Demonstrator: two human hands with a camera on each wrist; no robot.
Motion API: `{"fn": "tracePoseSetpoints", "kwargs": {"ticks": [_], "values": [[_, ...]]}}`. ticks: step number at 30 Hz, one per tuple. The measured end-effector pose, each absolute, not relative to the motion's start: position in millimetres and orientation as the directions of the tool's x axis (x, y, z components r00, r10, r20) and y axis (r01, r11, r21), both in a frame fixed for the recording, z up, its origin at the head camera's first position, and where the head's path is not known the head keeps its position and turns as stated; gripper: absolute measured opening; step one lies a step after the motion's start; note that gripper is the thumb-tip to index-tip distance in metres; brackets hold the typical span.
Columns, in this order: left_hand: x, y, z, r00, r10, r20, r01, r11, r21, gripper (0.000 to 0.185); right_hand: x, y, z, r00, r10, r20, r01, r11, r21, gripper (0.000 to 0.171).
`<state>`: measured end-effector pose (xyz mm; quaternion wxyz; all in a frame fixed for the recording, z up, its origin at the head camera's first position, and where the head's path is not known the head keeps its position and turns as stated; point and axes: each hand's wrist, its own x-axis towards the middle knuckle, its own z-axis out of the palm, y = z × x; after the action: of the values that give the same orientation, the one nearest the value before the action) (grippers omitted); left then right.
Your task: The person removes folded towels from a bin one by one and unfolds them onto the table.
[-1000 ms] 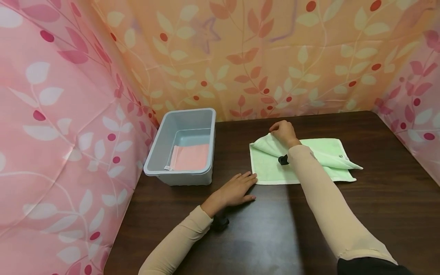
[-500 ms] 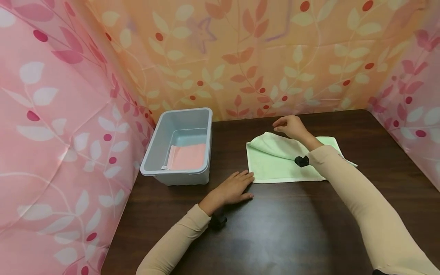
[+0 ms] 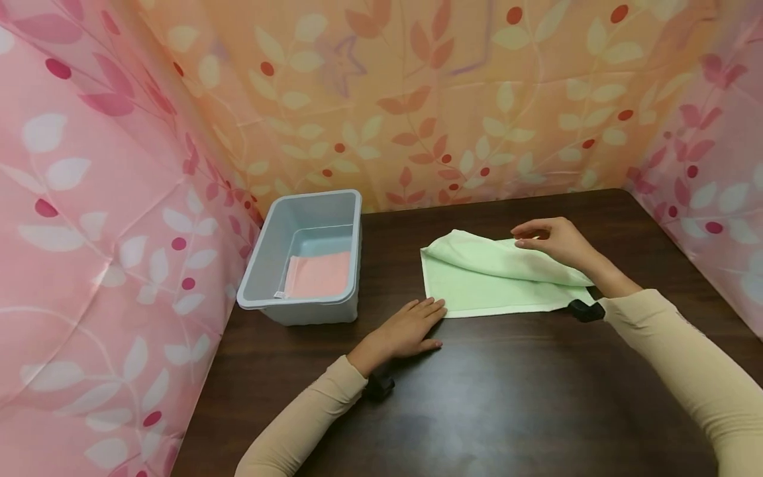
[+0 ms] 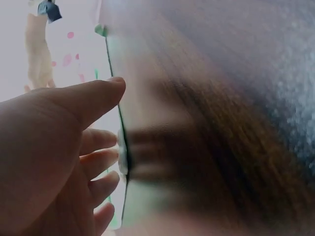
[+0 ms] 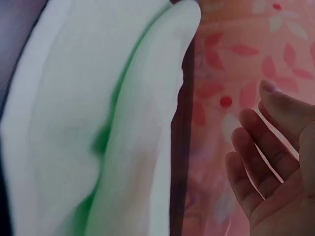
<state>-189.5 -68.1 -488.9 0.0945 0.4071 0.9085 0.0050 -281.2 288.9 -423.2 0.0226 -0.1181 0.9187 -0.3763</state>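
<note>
Now: green towel [image 3: 477, 281] on the dark desk [image 3: 507, 397], half folded, both hands at it.
Left hand [image 3: 405, 328] lies flat with fingers straight, tips touching the towel's near left corner. Right hand [image 3: 554, 240] sits over the folded layer's far edge, its grip loose, fingers relaxed and apart in the wrist view, pinching nothing there. Grey bin [image 3: 268, 265] stands left of the towel, well apart, with a pink cloth [image 3: 316, 275] lying flat inside.
</note>
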Motion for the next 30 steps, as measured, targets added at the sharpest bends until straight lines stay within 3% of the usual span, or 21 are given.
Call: {"fn": "tracePoseSetpoints", "kwargs": {"ticks": [7, 13, 20, 30], "values": [[-190.1, -69.7, -483.2, -0.656, 0.724, -0.212, 0.723, 0.684, 0.099, 0.065, -254.0, 339.4, -442.6, -0.985, -0.174, 0.000, -0.128, 0.725, -0.676, 0.050], [-191.2, -72.2, -481.3, -0.659, 0.720, -0.218, 0.714, 0.690, 0.120, 0.064, -233.8, 366.1, -465.4, -0.984, -0.179, 0.026, -0.152, 0.737, -0.658, 0.047], [-191.8, -77.7, -481.2, -0.667, 0.712, -0.221, 0.698, 0.700, 0.150, 0.062, -224.1, 375.4, -482.6, -0.990, -0.127, 0.066, -0.141, 0.793, -0.592, 0.043], [-190.2, -80.6, -476.1, -0.666, 0.709, -0.232, 0.687, 0.704, 0.179, 0.061, -223.3, 374.2, -480.9, -0.993, -0.082, 0.080, -0.114, 0.783, -0.611, 0.038]]}}
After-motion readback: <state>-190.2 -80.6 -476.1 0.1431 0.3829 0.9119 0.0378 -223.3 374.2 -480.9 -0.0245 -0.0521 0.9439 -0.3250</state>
